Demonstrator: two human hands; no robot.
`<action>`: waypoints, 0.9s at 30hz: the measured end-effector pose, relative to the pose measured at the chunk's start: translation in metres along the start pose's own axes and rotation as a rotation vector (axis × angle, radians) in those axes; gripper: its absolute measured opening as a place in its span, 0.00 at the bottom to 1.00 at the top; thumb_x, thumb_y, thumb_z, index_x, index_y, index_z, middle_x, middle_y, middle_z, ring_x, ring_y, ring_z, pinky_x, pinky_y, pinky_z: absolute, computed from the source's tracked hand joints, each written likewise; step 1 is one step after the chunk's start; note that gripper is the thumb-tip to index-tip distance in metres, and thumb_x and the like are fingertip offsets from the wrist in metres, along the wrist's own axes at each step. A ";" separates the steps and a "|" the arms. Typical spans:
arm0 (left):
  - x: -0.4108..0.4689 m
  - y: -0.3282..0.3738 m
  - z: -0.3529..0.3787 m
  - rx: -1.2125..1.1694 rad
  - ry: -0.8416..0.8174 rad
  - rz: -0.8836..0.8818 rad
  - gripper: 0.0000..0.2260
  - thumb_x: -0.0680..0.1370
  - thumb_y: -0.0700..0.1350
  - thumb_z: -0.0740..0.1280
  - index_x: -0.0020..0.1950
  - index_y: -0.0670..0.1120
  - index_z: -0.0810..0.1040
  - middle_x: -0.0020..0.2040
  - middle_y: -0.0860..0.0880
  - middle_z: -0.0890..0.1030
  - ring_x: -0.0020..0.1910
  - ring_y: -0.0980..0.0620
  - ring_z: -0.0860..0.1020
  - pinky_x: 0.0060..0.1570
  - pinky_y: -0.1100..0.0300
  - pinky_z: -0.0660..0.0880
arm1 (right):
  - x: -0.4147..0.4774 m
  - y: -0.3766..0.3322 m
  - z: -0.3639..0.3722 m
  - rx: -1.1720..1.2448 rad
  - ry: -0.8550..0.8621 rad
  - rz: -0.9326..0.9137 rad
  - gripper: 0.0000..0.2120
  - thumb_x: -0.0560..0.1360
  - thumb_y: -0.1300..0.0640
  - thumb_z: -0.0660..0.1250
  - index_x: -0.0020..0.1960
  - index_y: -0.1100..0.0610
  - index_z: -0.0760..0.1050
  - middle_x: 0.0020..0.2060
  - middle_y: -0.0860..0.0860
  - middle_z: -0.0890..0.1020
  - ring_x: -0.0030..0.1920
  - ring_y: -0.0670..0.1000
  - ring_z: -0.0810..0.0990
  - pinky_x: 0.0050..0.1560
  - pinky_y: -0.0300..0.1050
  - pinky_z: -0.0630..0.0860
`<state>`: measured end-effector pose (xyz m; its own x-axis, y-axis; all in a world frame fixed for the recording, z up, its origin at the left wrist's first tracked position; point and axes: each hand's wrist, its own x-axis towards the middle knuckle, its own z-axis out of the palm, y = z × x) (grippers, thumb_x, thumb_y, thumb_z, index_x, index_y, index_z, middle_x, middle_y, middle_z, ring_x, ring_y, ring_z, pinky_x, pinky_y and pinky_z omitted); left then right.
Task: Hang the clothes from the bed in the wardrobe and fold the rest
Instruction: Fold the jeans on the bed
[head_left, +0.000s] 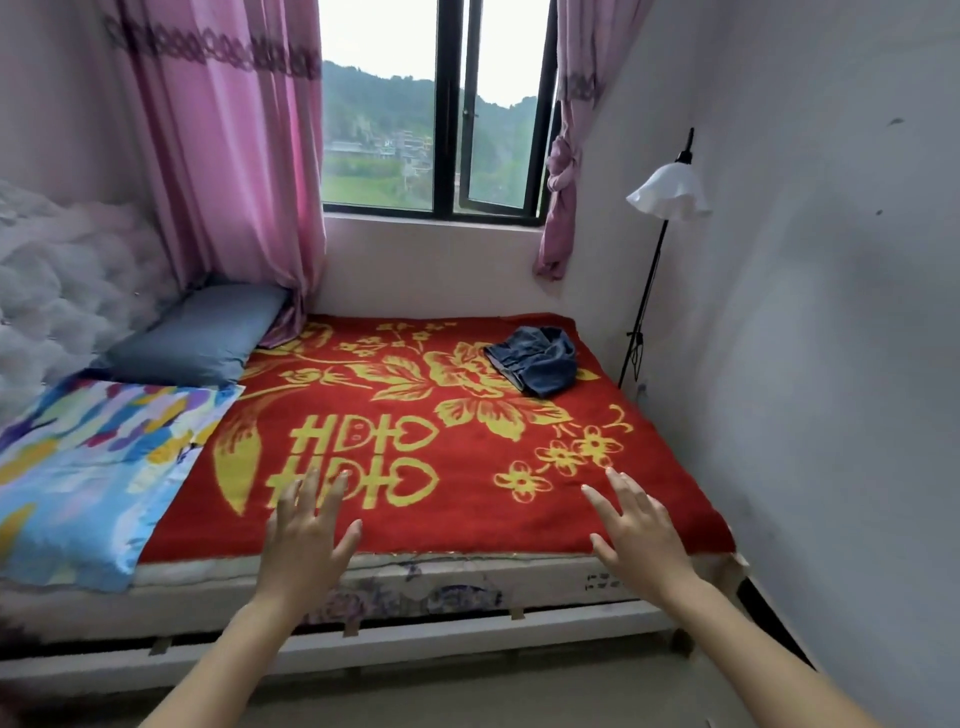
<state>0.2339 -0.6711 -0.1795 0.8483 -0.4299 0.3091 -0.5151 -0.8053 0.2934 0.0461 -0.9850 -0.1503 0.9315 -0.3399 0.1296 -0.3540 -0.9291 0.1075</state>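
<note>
Denim, a crumpled blue garment (535, 358), lies in a loose heap on the far right part of the bed (467, 569), near the wall under the window (441, 104). It rests on a red blanket (467, 415) patterned with yellow flowers and characters, which covers most of the mattress.

Both hands reach forward over the near edge of the bed, well apart from the garment. The left hand (306, 540) has its fingers straight and spread, palm down, holding nothing. The right hand (641, 530) is the same: fingers extended and splayed, gripping nothing. Whether either palm touches the blanket cannot be told from this view.

At the left end of the bed sits a grey-blue pillow (200, 338), and nearer the camera a second pillow in a bright multicoloured cover (88, 467). A tufted pale headboard (57, 280) stands behind them. Pink curtains (228, 156) hang on the left side of the window, and another pink curtain (563, 171) is tied in a knot on the right. A floor lamp with a white frilled shade (670, 195) stands beside the right wall, just past the corner of the bed.
</note>
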 end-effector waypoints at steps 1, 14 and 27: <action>0.006 -0.001 0.012 0.014 -0.026 -0.011 0.29 0.78 0.55 0.62 0.77 0.50 0.56 0.77 0.45 0.55 0.75 0.45 0.51 0.70 0.46 0.58 | 0.007 0.003 0.009 0.003 -0.020 0.002 0.28 0.80 0.46 0.54 0.77 0.48 0.48 0.76 0.54 0.46 0.76 0.52 0.45 0.73 0.50 0.52; 0.251 0.006 0.156 -0.161 -0.163 -0.186 0.28 0.79 0.54 0.61 0.76 0.48 0.58 0.76 0.42 0.57 0.74 0.43 0.54 0.69 0.47 0.59 | 0.219 0.083 0.098 -0.062 -0.160 0.065 0.28 0.80 0.47 0.53 0.77 0.48 0.46 0.76 0.54 0.44 0.76 0.52 0.42 0.73 0.49 0.50; 0.406 0.053 0.319 -0.130 -0.531 -0.115 0.27 0.80 0.58 0.56 0.77 0.52 0.53 0.77 0.45 0.54 0.75 0.47 0.52 0.70 0.51 0.59 | 0.349 0.161 0.157 -0.036 -0.402 0.356 0.29 0.80 0.47 0.55 0.77 0.48 0.47 0.76 0.54 0.47 0.76 0.52 0.47 0.73 0.48 0.54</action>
<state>0.5901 -1.0184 -0.3268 0.8279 -0.5159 -0.2201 -0.3977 -0.8166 0.4183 0.3274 -1.2764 -0.2424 0.7093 -0.6689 -0.2226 -0.6501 -0.7427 0.1603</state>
